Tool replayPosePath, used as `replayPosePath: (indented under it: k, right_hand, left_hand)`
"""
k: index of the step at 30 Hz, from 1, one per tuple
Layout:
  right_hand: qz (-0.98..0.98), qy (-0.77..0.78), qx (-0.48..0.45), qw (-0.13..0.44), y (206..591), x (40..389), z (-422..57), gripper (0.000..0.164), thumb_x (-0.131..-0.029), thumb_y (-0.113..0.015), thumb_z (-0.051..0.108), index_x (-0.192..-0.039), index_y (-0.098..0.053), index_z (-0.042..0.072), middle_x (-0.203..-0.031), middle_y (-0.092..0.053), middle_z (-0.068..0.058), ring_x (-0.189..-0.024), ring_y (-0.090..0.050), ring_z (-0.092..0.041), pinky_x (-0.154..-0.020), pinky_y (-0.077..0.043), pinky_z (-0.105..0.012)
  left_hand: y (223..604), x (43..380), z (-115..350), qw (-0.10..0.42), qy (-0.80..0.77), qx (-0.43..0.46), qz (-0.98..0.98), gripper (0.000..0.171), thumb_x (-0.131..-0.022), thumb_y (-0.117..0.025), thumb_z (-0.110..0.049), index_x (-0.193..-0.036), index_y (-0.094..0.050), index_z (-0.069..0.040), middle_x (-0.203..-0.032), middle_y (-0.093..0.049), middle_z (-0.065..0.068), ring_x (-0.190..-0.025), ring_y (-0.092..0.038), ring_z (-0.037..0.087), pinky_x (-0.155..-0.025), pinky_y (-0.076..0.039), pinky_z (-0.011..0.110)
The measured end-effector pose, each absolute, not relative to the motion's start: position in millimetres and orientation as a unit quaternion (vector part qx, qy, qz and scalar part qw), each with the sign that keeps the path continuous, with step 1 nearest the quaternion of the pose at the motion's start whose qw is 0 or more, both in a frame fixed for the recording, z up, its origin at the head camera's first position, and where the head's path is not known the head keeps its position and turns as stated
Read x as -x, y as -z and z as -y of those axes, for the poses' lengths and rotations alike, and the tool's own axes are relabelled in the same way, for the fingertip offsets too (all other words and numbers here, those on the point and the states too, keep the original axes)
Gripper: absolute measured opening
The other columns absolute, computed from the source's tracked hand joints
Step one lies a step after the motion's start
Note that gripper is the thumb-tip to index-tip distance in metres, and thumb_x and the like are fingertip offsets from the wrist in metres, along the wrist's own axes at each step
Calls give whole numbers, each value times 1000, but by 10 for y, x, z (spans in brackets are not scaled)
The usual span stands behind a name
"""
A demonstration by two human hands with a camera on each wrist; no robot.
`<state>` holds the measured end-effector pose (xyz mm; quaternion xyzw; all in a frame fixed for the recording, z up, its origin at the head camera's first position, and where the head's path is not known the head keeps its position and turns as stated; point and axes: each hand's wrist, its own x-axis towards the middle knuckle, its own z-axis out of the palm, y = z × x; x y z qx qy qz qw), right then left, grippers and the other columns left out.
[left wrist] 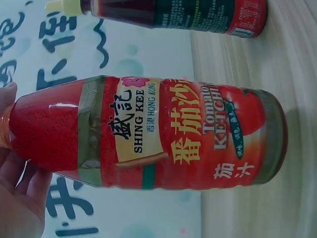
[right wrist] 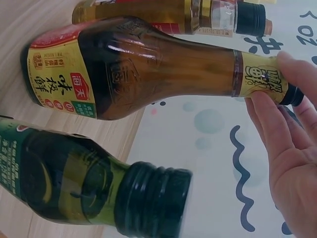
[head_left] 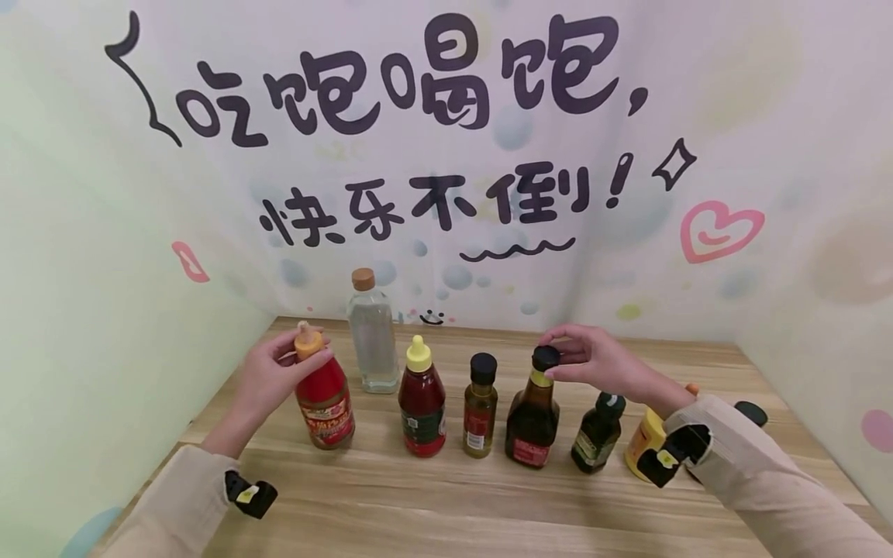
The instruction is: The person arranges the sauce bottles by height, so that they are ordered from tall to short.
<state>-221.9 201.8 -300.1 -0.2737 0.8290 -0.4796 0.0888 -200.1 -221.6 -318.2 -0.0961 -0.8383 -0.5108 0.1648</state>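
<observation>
My left hand (head_left: 268,376) grips a tomato ketchup bottle (head_left: 326,415) round its neck, just under the orange cap. The left wrist view shows its red label (left wrist: 190,131) in full. At the right, the thumb and fingers of my right hand (head_left: 600,363) pinch the neck of a dark soy sauce bottle (head_left: 533,422) below its black cap. A yellow paper band (right wrist: 257,74) circles that neck in the right wrist view. Both held bottles appear to stand on the wooden table (head_left: 418,519). Between them are a yellow-capped red sauce bottle (head_left: 422,415) and a small black-capped bottle (head_left: 480,411).
A tall clear bottle (head_left: 374,341) with a brown cap stands behind the row. Right of the soy sauce are a dark green bottle (head_left: 594,442) and a yellow container (head_left: 643,442), partly behind my right sleeve (head_left: 767,480). A printed cloth (head_left: 391,155) hangs along the back edge.
</observation>
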Motion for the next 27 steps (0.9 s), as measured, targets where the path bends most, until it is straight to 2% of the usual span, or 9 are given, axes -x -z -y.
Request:
replayPosePath:
  k: [3, 8, 15, 20, 27]
  right_hand:
    - [-829, 479, 273, 90, 3001, 2214, -2020, 38, -79, -66, 13, -111, -51, 1, -106, -59, -18, -97, -58, -25, -72, -51, -30]
    - [-830, 477, 275, 88, 3000, 2222, -2015, 38, -79, -67, 14, -111, -51, 1, -106, -60, -17, -97, -58, -25, -73, -51, -30]
    - [-832, 474, 275, 87, 2999, 2228, -2017, 37, -79, -67, 15, -110, -51, 2, -105, -60, -17, -96, -59, -24, -72, -51, -30]
    - [-827, 480, 278, 89, 3006, 2239, -2016, 37, -79, -67, 13, -110, -51, 1, -105, -59, -17, -95, -59, -24, -72, -51, -30]
    - [-827, 481, 276, 90, 3017, 2243, -2018, 36, -79, -67, 12, -109, -51, 2, -104, -60, -17, -94, -59, -22, -71, -51, -31]
  left_hand:
    - [3149, 2078, 2146, 167, 500, 121, 841, 39, -80, -67, -20, -111, -59, 2, -102, -63, 17, -83, -58, 0, -72, -47, 14]
    - [3092, 2183, 2028, 155, 484, 143, 849, 40, -79, -68, -23, -108, -60, 3, -100, -63, 15, -84, -60, 10, -72, -48, 17]
    - [3027, 2335, 1880, 122, 473, 159, 858, 42, -77, -69, -26, -107, -60, 1, -101, -62, 14, -89, -61, 24, -73, -51, 30]
    - [3006, 2439, 1788, 97, 460, 171, 866, 45, -76, -70, -27, -108, -59, 2, -103, -60, 15, -90, -60, 27, -74, -50, 36]
    - [3085, 2564, 1654, 93, 449, 196, 867, 37, -75, -71, -21, -103, -61, 2, -99, -61, 14, -86, -61, 25, -73, -51, 32]
